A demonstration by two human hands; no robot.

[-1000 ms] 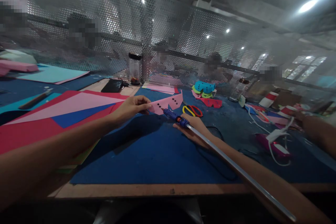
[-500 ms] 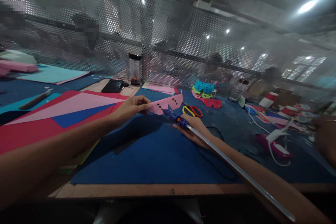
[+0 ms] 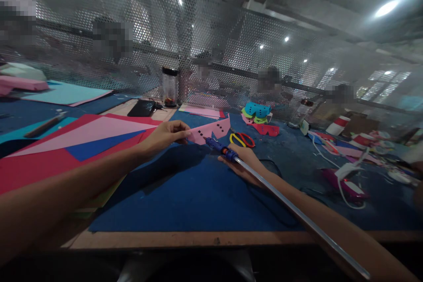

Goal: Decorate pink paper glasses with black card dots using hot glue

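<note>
My left hand [image 3: 168,133] pinches the left end of a pink foam cutout [image 3: 216,131] that is marked with black squares and has a notched lower edge. My right hand [image 3: 247,161] is wrapped around a blue glue gun [image 3: 216,145]. Its nozzle is at the cutout's lower edge; I cannot tell if they touch. A long clear glue stick [image 3: 291,202] runs from the gun's back over my right forearm. Scissors [image 3: 243,139] with yellow and red handles lie just beyond my right hand. Past them are a red cutout [image 3: 267,129] and a blue one [image 3: 257,109] on green pieces.
Red, pink and blue sheets [image 3: 102,141] lie at left, near a black phone [image 3: 142,108] and a lidded jar [image 3: 169,88]. A magenta device [image 3: 343,185] with a white cord lies at right. A perforated metal screen [image 3: 148,44] stands behind the blue mat [image 3: 198,207].
My hands, the cutout and the glue gun stay almost still. At the right edge, another person's arm has drawn back out of the picture for the most part.
</note>
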